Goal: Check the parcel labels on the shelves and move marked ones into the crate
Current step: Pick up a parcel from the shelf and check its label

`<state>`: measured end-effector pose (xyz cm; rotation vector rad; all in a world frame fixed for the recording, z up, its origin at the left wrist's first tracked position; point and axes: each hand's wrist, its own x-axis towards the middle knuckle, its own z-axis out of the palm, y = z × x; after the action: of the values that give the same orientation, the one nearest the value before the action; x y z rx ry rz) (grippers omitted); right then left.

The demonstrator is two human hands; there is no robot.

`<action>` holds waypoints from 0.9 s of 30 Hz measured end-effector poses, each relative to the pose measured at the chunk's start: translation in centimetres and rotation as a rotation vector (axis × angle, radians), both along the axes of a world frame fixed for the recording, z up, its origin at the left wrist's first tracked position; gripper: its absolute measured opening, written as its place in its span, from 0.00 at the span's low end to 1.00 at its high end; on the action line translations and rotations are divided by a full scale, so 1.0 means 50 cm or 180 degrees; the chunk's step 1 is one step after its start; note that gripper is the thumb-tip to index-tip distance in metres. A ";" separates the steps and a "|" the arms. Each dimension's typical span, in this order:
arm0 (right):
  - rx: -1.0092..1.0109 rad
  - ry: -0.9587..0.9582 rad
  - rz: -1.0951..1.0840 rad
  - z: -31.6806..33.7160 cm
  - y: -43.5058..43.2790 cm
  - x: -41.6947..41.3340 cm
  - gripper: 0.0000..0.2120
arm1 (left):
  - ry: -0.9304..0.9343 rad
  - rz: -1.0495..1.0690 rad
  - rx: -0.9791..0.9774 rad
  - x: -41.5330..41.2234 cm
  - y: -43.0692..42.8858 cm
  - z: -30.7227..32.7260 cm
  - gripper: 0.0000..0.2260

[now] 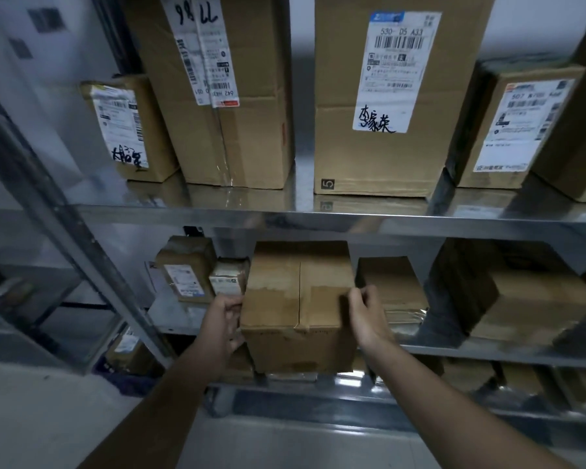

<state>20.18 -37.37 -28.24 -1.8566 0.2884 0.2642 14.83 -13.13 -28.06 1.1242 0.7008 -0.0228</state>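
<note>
Here both hands, left hand (224, 316) and right hand (366, 309), grip the cardboard parcel (298, 299), fingers curled round its sides.

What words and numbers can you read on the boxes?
"530- D5 A33": white label on big middle box.
"5": that box's bottom corner.
"98", "LL": handwritten, tall box strips.
"507": right box's label.
Held box: no label showing.
Everything else: too small or blurred.
</note>
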 end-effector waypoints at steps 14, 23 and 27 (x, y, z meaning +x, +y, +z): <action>0.0336 0.0176 -0.0646 0.048 0.068 -0.296 0.16 | -0.0102 -0.0793 0.0261 -0.243 0.105 0.036 0.25; 0.0852 0.0299 -0.0647 0.112 0.017 -0.321 0.22 | -0.0594 -0.0720 0.0479 -0.299 0.064 0.120 0.15; 0.0950 0.0259 -0.0693 0.146 -0.022 -0.327 0.24 | -0.0771 -0.0741 0.0532 -0.301 0.043 0.144 0.16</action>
<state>3.84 -38.47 -20.95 -1.5087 0.4776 0.2197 -0.20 -10.97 -20.87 1.3388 0.3584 -0.0256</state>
